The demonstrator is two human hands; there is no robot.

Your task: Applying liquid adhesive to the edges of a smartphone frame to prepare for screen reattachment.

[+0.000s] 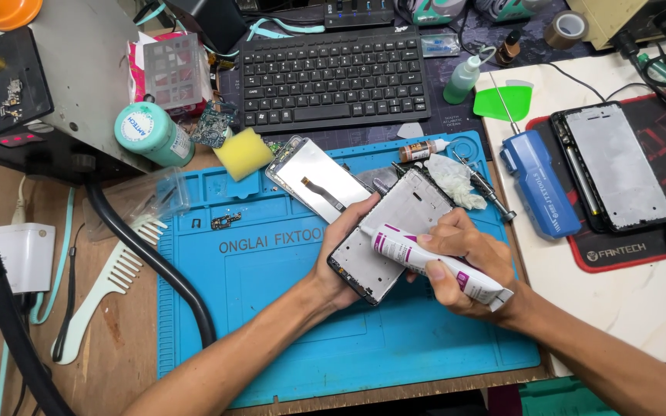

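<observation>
Comb point(109, 281): white, lying on the wooden bench left of the mat, beside a black hose point(152, 262).
Sponge point(243, 152): yellow, at the mat's upper left corner.
Mat point(271, 308): blue work mat, centre of bench.
Screen panel point(319, 179): loose, flat on the mat, just above the left hand.
Left hand point(342, 258): clamped around the phone frame point(395, 231), thumb over its left edge; frame tilted, raised over the mat's middle.
Right hand point(464, 266): closed on a white glue tube point(433, 262), nozzle touching the frame's face.
Hands: close together, both over the frame.
Blue tool point(539, 181): right of mat, on white surface.
Second phone point(612, 166): on the red-edged pad.
</observation>
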